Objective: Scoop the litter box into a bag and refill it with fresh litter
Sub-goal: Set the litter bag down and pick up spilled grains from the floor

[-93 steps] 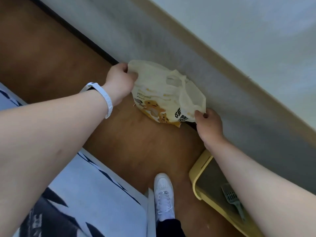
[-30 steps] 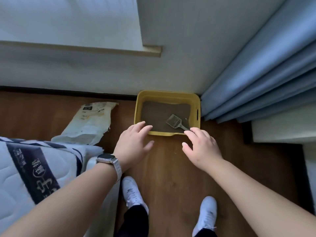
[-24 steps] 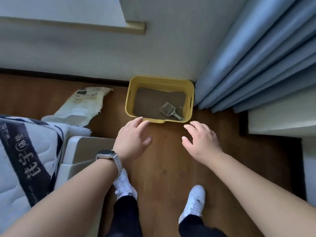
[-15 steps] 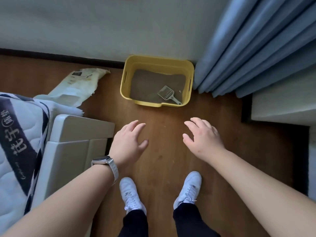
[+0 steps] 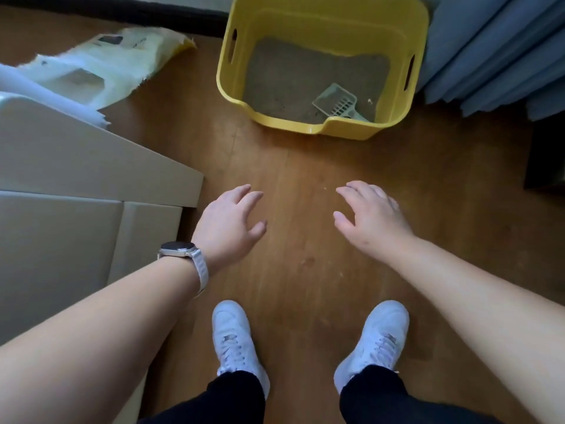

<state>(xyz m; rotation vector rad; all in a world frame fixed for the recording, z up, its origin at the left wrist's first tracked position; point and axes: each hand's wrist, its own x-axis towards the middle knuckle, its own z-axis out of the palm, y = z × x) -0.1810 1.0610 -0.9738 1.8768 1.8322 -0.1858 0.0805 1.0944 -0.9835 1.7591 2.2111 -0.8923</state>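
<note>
Head view looks down at a yellow litter box [image 5: 345, 131] on the wooden floor [image 5: 305, 166], against the wall and beside a blue curtain [image 5: 489, 41]. Its far rim is cut off by the top of the frame. A pale scoop [image 5: 339, 102] lies on the grey litter [image 5: 290, 75] in the near right corner. Its long axis is diagonal, with the slotted blade pointing away to the left and the handle running toward the near wall, which hides its end. A white and yellow bag [image 5: 122, 53] lies flat left of the box, its left end covered by white sheets; its print is too blurred to read. Left hand [image 5: 227, 223] and right hand [image 5: 371, 220] hover palm down over the floor, fingers loose and empty, well short of the box.
</note>
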